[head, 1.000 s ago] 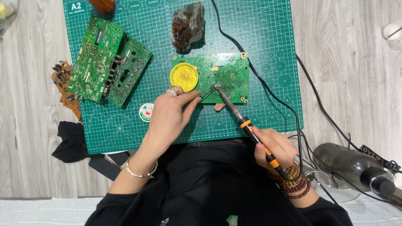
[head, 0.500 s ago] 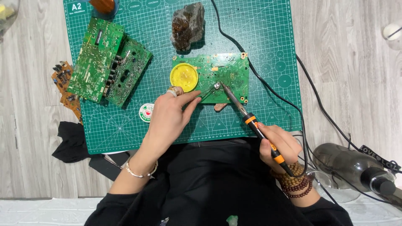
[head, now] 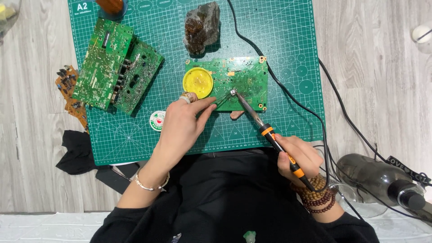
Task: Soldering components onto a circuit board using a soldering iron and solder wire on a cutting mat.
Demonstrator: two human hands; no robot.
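A green circuit board (head: 243, 81) lies on the green cutting mat (head: 279, 36), with a round yellow tin (head: 198, 82) at its left end. My left hand (head: 182, 123) pinches thin metal tweezers (head: 222, 100) whose tips rest on the board's lower edge. My right hand (head: 299, 157) grips a black and orange soldering iron (head: 265, 130). Its metal tip touches the board beside the tweezer tips.
Two more green circuit boards (head: 114, 65) lie stacked at the mat's left, a brown board (head: 67, 90) beside them. A brownish rock (head: 201, 27) sits above the board. Black cables (head: 288, 90) cross the mat's right side. A dark bottle-shaped object (head: 382, 177) lies at lower right.
The soldering iron and my right hand shifted slightly; tip stays on the board. My left hand has barely moved.
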